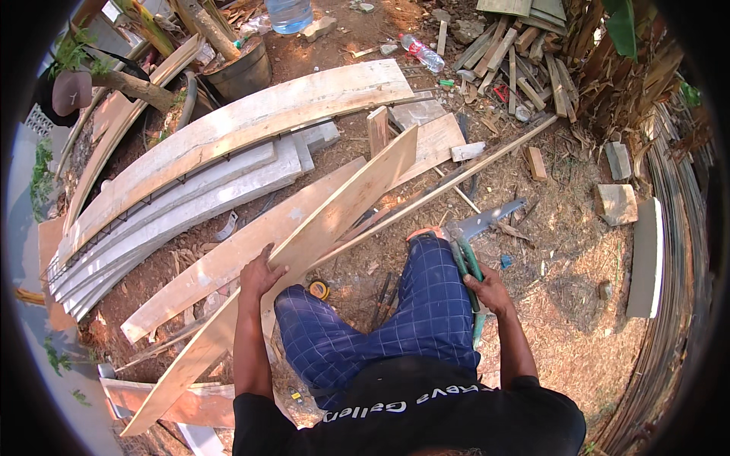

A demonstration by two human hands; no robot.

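My left hand (pixel 262 272) is closed over the edge of a long pale plywood board (pixel 334 199), which slants from lower left to upper middle beside my left knee. Beside my right thigh, my right hand (pixel 489 290) is closed around a tool with two long green handles (pixel 473 262); its head is hard to make out. Just beyond my right knee lies a handsaw (pixel 490 220) with an orange handle (pixel 427 232). Close to my left knee, a yellow tape measure (pixel 318 289) rests on the ground.
Long boards (pixel 236 114) lie stacked at the left, and another plank (pixel 228 262) lies under the held board. A thin wooden strip (pixel 487 161) runs toward scrap wood (pixel 525 64). Bricks (pixel 616 204) and a pale slab (pixel 645 258) are at right. Farther off lies a plastic bottle (pixel 422 53).
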